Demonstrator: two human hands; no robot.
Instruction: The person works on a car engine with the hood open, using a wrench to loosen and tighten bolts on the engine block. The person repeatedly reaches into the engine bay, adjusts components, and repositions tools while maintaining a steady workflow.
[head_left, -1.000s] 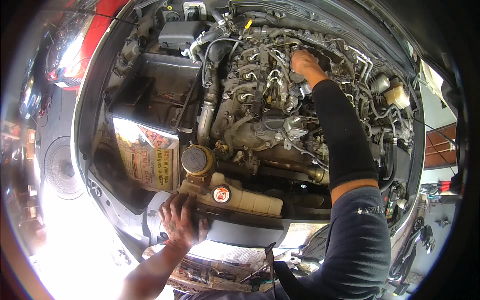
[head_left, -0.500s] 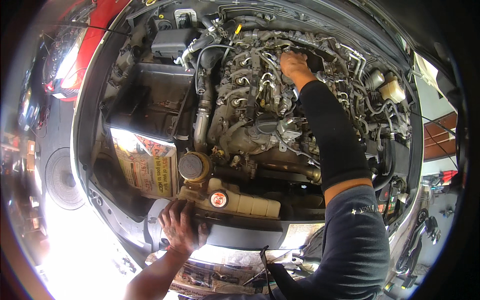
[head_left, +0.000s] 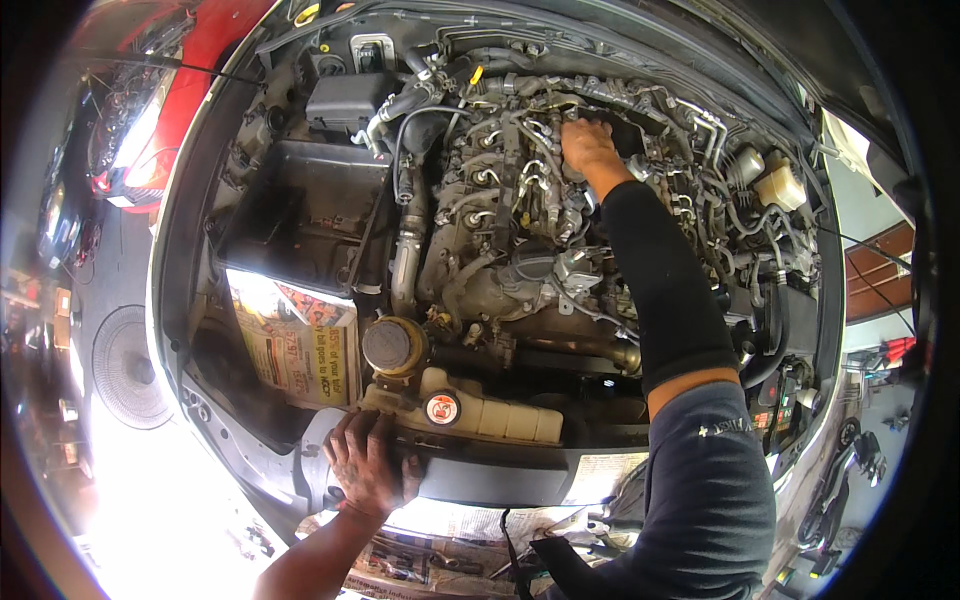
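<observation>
My left hand lies on the dark front panel of the engine bay, fingers stretched over its edge and the thumb apart. Just beyond its fingertips is the pale coolant tank with a round cap. My right arm, in a black sleeve, reaches across the engine. At the back of the engine, my right hand is closed with its fingers curled down among pipes and hoses. Its fingertips, and whatever they hold, are hidden.
An open black box sits at the left, with a newspaper-covered part in front. Near the left hand stands a round-capped reservoir. Newspaper with tools lies along the near edge. A white reservoir is at the right.
The whole scene sits slightly lower in the picture. My left hand stays on the front panel, and my right hand remains at the back of the engine, its knuckles turned a little.
</observation>
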